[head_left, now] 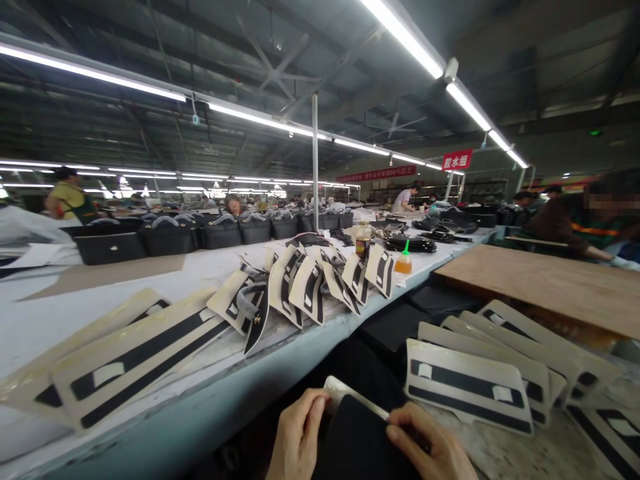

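Note:
At the bottom edge, my left hand (299,437) and my right hand (430,448) both pinch one flat piece (357,433), black on its near side with a pale cream edge showing at the top. The left fingers grip its left end, the right fingers its right side. Just right of my hands lies a fanned stack of cream panels with black stripes (470,383) on a rough work surface. Only part of each hand is in view.
A long pale table (45,320) runs on the left with striped cream panels (140,363) and a fan of smaller pieces (310,280). An orange glue bottle (403,261), a brown jar (363,245), black bags (170,237), a wooden board (550,283). Other people work around.

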Demonstrator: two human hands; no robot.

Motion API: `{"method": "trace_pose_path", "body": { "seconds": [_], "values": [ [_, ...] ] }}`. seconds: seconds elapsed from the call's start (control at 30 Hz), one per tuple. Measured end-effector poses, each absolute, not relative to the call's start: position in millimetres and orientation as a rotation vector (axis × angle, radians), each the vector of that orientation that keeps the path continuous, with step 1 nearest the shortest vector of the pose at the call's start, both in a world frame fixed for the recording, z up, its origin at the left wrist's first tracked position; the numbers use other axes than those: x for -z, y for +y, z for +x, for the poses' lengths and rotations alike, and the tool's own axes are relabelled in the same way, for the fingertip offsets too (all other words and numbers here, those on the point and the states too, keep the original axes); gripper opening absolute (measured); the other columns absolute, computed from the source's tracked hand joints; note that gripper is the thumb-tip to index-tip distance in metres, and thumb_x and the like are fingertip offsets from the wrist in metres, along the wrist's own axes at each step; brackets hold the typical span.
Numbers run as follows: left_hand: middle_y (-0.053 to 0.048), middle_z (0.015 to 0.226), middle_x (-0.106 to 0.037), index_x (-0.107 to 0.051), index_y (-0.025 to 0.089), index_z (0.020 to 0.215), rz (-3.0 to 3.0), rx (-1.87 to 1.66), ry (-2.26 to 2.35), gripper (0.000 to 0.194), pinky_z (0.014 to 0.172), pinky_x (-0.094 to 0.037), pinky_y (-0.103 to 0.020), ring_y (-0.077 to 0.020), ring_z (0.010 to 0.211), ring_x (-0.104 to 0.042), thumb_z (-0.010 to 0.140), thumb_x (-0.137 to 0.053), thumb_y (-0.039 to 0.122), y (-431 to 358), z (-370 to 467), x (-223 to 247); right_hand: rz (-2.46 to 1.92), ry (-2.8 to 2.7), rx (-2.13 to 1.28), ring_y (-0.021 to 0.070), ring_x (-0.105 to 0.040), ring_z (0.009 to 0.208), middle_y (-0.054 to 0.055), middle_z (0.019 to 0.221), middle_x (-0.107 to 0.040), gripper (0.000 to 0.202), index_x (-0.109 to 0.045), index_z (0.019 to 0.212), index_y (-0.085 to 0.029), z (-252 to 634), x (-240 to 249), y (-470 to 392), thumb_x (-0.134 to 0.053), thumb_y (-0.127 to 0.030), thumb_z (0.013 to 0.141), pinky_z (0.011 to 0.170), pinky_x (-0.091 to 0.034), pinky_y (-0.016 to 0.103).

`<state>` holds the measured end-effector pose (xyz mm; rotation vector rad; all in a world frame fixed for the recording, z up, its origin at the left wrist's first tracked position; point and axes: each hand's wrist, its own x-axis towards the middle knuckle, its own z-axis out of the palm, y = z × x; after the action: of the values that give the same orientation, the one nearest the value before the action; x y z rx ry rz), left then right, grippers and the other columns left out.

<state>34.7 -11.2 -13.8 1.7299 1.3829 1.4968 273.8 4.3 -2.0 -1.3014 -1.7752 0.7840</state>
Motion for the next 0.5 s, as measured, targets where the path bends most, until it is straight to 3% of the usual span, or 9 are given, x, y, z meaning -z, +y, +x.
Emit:
{"method": "trace_pose_path", "body": {
  "seconds": [0.1,0.23,0.37,0.5],
  "values": [
    [-0.002,0.08,-0.075,-0.073,0.024,0.092,1.695,-1.487,1.415,0.036,0.071,-0.052,-0.022,-0.0188,0.074,-0.071,0.102,-0.045,0.045,-13.1,36.5,8.6,-1.262,-1.78,-0.764,0.0185,-0.066,0.074,-0.003,0.077,-0.07,0.021,-0.072,0.079,-0.028,255.3,-3.8,7.0,-0.063,-0.044,0.089,0.069,-0.047,0.025],
    [0.001,0.069,-0.07,-0.07,0.023,0.077,1.644,-1.495,1.496,0.028,0.063,-0.048,-0.022,-0.0183,0.066,-0.066,0.094,-0.06,0.042,-10.7,37.1,14.7,-1.238,-1.748,-0.761,0.0189,-0.065,0.078,-0.003,0.082,-0.07,0.015,-0.073,0.083,-0.03,244.5,-1.8,3.4,-0.064,-0.04,0.089,0.074,-0.047,0.027],
    [0.002,0.064,-0.065,-0.069,0.022,0.073,1.629,-1.521,1.479,0.031,0.06,-0.047,-0.02,-0.0163,0.062,-0.062,0.094,-0.059,0.041,-10.5,35.5,21.4,-1.272,-1.714,-0.755,0.018,-0.062,0.074,-0.002,0.08,-0.066,0.016,-0.073,0.077,-0.029,254.1,3.5,-1.3,-0.067,-0.039,0.088,0.071,-0.046,0.027],
    [0.0,0.067,-0.07,-0.073,0.022,0.074,1.646,-1.56,1.417,0.034,0.061,-0.049,-0.022,-0.0177,0.063,-0.064,0.093,-0.061,0.048,-14.8,36.6,20.9,-1.255,-1.669,-0.753,0.021,-0.063,0.091,0.002,0.096,-0.063,0.021,-0.07,0.07,-0.026,263.8,6.3,-2.3,-0.068,-0.038,0.087,0.085,-0.047,0.031]
  ]
}}
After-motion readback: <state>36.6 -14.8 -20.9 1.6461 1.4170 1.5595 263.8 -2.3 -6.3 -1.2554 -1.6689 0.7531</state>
